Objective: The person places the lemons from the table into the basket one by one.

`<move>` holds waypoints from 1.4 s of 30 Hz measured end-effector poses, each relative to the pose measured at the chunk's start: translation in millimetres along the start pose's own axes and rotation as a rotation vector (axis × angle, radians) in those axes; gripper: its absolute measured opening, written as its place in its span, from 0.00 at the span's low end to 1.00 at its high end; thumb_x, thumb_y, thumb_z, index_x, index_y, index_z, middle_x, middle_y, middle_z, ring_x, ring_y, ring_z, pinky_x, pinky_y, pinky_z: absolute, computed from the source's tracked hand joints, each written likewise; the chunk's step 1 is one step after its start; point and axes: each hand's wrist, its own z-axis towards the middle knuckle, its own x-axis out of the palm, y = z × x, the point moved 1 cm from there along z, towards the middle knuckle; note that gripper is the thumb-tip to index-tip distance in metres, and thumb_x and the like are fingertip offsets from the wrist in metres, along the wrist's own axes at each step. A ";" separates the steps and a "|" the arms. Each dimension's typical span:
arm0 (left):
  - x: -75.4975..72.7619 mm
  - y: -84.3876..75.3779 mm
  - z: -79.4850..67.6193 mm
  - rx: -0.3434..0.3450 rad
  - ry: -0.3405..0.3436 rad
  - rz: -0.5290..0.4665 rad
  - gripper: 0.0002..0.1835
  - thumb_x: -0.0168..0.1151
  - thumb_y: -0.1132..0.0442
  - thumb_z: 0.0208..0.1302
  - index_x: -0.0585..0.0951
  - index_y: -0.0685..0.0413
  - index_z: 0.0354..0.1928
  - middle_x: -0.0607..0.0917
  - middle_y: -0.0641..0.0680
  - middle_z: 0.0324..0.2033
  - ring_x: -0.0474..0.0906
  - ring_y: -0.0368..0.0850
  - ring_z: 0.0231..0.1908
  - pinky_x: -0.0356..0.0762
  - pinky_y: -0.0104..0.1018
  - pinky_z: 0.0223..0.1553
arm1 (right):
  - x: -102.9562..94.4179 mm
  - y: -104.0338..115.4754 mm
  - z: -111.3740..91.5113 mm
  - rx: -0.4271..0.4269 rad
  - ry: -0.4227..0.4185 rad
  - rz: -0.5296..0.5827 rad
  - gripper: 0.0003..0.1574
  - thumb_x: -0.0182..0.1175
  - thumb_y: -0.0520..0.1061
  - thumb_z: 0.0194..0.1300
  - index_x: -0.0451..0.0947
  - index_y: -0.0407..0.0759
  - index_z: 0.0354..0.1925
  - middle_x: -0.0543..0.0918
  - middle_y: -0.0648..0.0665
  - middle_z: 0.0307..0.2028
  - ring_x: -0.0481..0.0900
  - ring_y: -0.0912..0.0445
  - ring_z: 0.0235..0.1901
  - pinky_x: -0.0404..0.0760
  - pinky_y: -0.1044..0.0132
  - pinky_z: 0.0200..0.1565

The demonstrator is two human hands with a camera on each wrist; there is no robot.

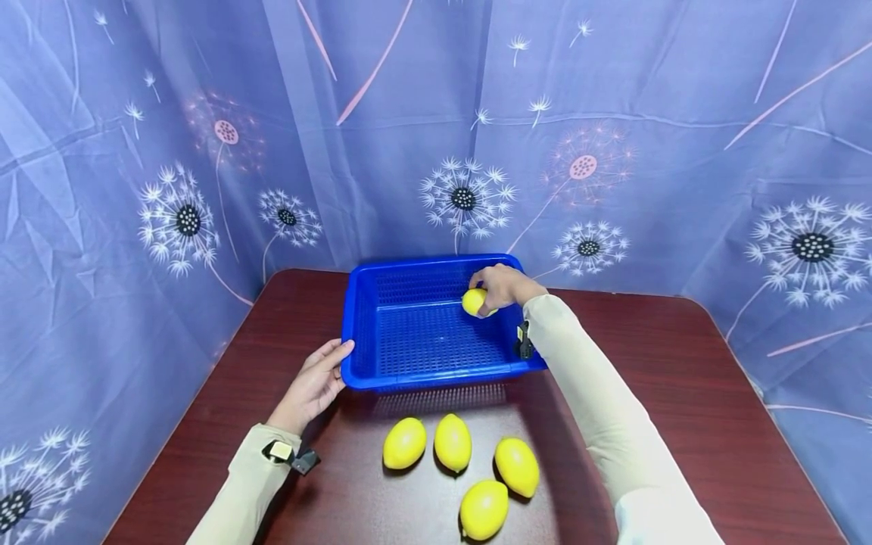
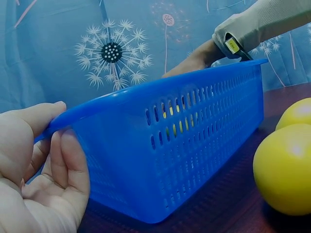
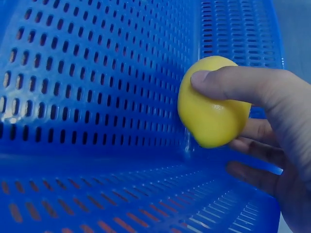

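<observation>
Yellow against blue plastic, one lemon [image 1: 473,302] is sitting in the grip of a person's right hand [image 1: 502,286] inside a perforated basket [image 1: 422,337], near its far right corner; the thumb is pressing one side while the fingers are curling round the other in a snug hold; whether the fruit is touching the basket floor, the views are not showing clearly; meanwhile the left hand [image 1: 316,382] is pinching the near left corner, thumb over the rim and fingers beneath, apparently steadying it.

The step in hand is looking like the placing of a lemon in the basket; the next move is probably calling for the right fingers to loosen low down, so the fruit settles without rolling.

Four more lemons [image 1: 404,443] are lying on the brown counter [image 1: 647,341] in front of the basket; the two toward the right are lying close together, perhaps leaving little finger room; the basket's near wall is standing between the four and the inside; the right sleeve [image 1: 586,386] is crossing its right side; behind, a dandelion-print curtain [image 1: 381,189] is hanging.
</observation>
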 end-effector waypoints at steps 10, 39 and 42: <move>0.5 1.0 0.4 0.008 0.001 0.004 0.05 0.53 0.65 0.79 0.77 0.49 0.43 0.87 0.47 0.34 0.85 0.38 0.30 0.86 0.34 0.39 | -2.0 6.9 0.5 0.021 0.041 -0.097 0.39 0.79 0.57 0.49 0.81 0.50 0.59 0.86 0.42 0.50 0.81 0.46 0.52 0.79 0.48 0.56; -1.7 -0.6 -1.4 0.011 0.008 0.011 0.05 0.55 0.64 0.78 0.79 0.48 0.42 0.87 0.47 0.34 0.85 0.38 0.32 0.85 0.33 0.40 | -52.3 26.8 -92.7 -0.142 -0.254 -0.080 0.37 0.67 0.68 0.61 0.81 0.49 0.60 0.86 0.45 0.53 0.79 0.42 0.56 0.79 0.42 0.54; -1.6 -0.8 -1.5 0.014 0.009 0.019 0.05 0.55 0.63 0.79 0.79 0.47 0.41 0.87 0.46 0.33 0.84 0.38 0.31 0.85 0.32 0.38 | -49.5 30.6 -112.7 -0.162 -0.338 -0.076 0.37 0.68 0.68 0.61 0.82 0.48 0.59 0.87 0.44 0.53 0.80 0.44 0.54 0.81 0.43 0.51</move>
